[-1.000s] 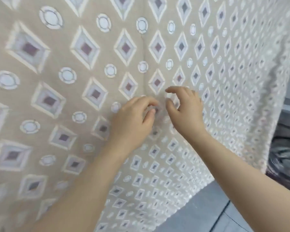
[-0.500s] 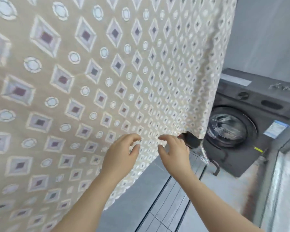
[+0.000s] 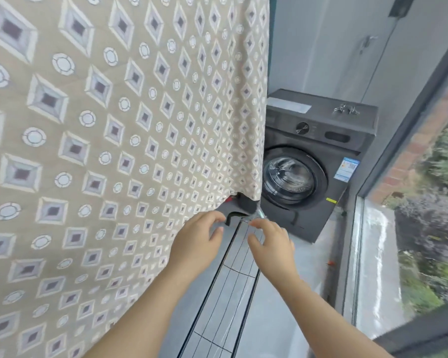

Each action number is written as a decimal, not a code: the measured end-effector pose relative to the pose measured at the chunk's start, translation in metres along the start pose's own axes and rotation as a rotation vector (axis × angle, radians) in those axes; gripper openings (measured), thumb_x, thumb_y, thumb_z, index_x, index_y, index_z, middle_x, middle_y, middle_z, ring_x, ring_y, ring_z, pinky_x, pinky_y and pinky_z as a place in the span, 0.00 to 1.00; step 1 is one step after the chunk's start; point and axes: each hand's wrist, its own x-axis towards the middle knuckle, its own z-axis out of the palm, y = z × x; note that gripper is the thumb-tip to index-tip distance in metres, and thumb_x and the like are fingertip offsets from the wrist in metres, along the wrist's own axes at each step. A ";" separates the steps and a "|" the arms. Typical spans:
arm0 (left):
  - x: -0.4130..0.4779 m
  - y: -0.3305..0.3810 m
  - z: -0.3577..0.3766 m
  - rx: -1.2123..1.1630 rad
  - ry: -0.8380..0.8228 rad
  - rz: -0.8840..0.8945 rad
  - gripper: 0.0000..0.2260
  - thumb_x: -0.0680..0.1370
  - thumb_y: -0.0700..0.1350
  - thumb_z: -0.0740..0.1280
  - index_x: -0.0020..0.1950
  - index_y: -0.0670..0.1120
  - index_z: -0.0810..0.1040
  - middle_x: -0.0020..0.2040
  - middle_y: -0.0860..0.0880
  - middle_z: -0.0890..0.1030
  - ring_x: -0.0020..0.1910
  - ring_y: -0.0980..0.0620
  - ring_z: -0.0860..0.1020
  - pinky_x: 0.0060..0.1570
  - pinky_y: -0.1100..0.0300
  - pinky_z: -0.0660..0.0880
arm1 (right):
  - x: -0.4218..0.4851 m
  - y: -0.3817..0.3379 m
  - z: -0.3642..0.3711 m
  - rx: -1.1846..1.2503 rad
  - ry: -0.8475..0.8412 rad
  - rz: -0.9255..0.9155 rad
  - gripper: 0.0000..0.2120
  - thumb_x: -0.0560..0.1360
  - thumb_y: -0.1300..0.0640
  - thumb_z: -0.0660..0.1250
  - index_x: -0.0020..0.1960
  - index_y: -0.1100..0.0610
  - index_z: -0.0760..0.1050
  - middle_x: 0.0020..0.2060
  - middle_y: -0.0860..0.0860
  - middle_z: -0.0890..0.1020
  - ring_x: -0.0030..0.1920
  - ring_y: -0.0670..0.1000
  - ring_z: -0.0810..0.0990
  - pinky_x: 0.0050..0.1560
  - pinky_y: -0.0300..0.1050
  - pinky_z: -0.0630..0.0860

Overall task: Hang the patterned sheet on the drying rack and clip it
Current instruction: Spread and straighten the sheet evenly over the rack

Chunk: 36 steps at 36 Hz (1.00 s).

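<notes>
The patterned sheet [image 3: 119, 140], beige with white diamonds and circles, hangs down across the left and middle of the head view; its top and whatever it hangs from are out of frame. My left hand [image 3: 197, 241] floats just below the sheet's lower right edge, fingers curled and apart, holding nothing. My right hand [image 3: 272, 244] is beside it, fingers spread and empty. A dark foot of the rack [image 3: 237, 208] peeks out under the sheet's corner. No clip is visible.
A dark grey front-loading washing machine [image 3: 313, 161] stands at the back right, with small metal items on its top [image 3: 345, 109]. A glass wall [image 3: 373, 254] runs along the right. A tiled floor strip [image 3: 233, 285] lies below my hands.
The view swung right and down: the sheet slid left and the washing machine came into view. Both hands left the sheet's surface and dropped to its lower edge, empty.
</notes>
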 end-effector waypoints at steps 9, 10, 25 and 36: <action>0.121 0.041 0.035 0.007 -0.039 0.112 0.11 0.77 0.42 0.62 0.58 0.50 0.76 0.57 0.55 0.76 0.55 0.57 0.74 0.51 0.66 0.67 | 0.113 0.011 -0.046 0.046 0.119 0.011 0.14 0.76 0.55 0.60 0.61 0.49 0.73 0.60 0.45 0.75 0.62 0.50 0.68 0.58 0.44 0.60; 0.142 0.046 0.040 0.003 -0.033 0.121 0.11 0.77 0.42 0.62 0.59 0.51 0.76 0.57 0.55 0.76 0.54 0.57 0.73 0.50 0.66 0.66 | 0.133 0.012 -0.053 0.052 0.134 0.003 0.14 0.76 0.55 0.60 0.61 0.49 0.73 0.60 0.45 0.75 0.63 0.50 0.69 0.60 0.45 0.61; 0.385 0.130 0.090 0.003 0.061 0.158 0.11 0.78 0.44 0.61 0.59 0.53 0.75 0.53 0.60 0.74 0.51 0.61 0.71 0.49 0.65 0.67 | 0.380 0.039 -0.140 0.208 0.153 -0.075 0.12 0.76 0.56 0.61 0.59 0.52 0.74 0.57 0.47 0.77 0.60 0.51 0.73 0.63 0.51 0.69; 0.536 0.142 0.124 -0.004 0.256 -0.001 0.10 0.78 0.44 0.61 0.59 0.52 0.75 0.56 0.56 0.75 0.51 0.61 0.71 0.47 0.67 0.64 | 0.569 0.052 -0.161 0.265 -0.009 -0.273 0.12 0.77 0.55 0.60 0.59 0.51 0.73 0.55 0.45 0.76 0.57 0.48 0.72 0.61 0.45 0.69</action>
